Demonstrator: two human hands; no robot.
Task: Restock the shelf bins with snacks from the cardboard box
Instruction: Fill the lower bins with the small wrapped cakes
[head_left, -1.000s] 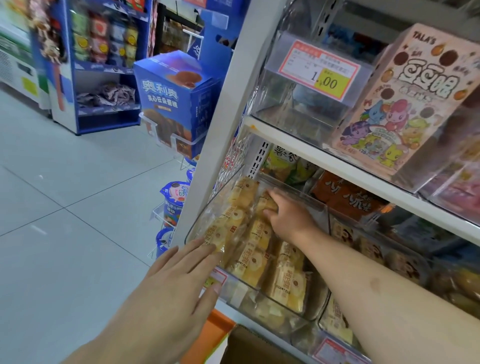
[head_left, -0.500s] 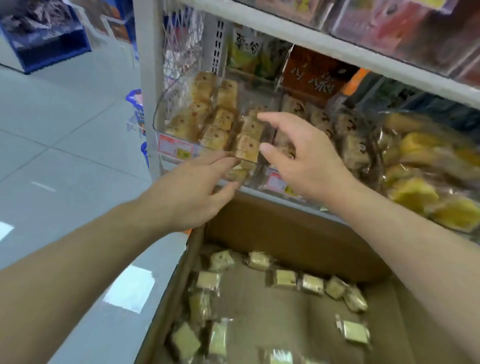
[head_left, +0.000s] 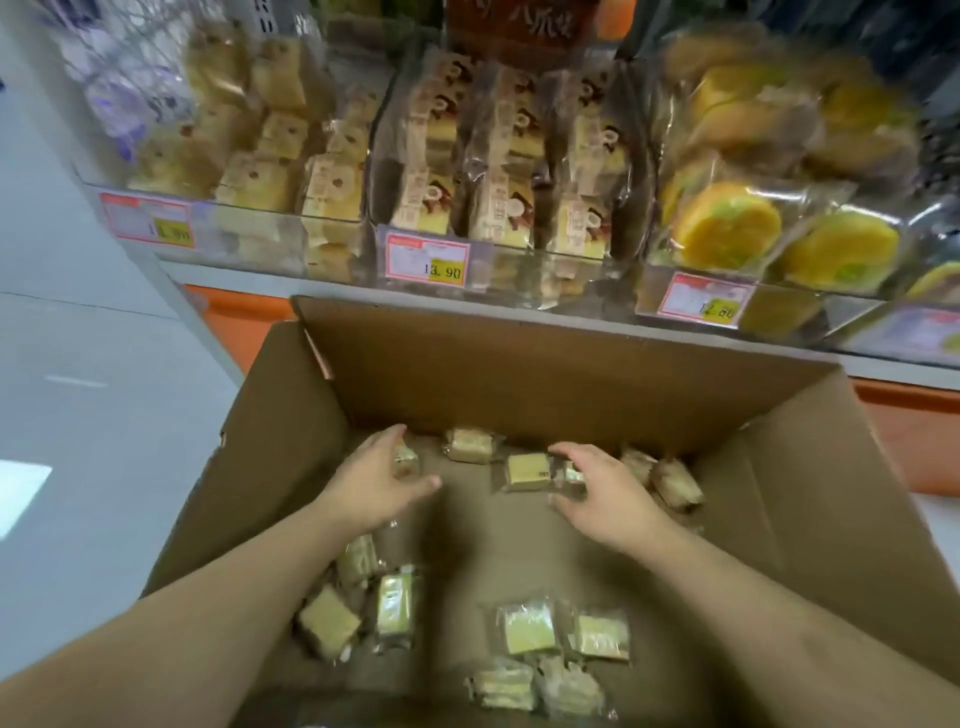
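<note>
Both hands are down in the box (head_left: 519, 364), at its far end. The left hand (head_left: 382, 480) curls over a wrapped cake (head_left: 405, 460) by the far wall, fingers bent round it, though whether it has closed on the cake I cannot tell. The right hand (head_left: 605, 491) pinches a second cake (head_left: 571, 474) between thumb and fingers, just beside a third one (head_left: 527, 471) lying flat.

What could go wrong: the wrappers look slick and loose, so a shallow pinch on film alone may slip and drop the cake back. Squeezing harder would likely crush it, since these look soft. The right hand's thumb is close to the neighbouring cake and may drag it along. Carried up, a cake could end in the wrong bin; the matching one seems to be the left bin (head_left: 234, 228), beside the middle bin (head_left: 498, 249) of brown-printed packs.

The cakes are small, square, pale yellow, each in clear film. They lie scattered singly over the box floor, more near the front (head_left: 527, 629), some flat and some tilted
</note>
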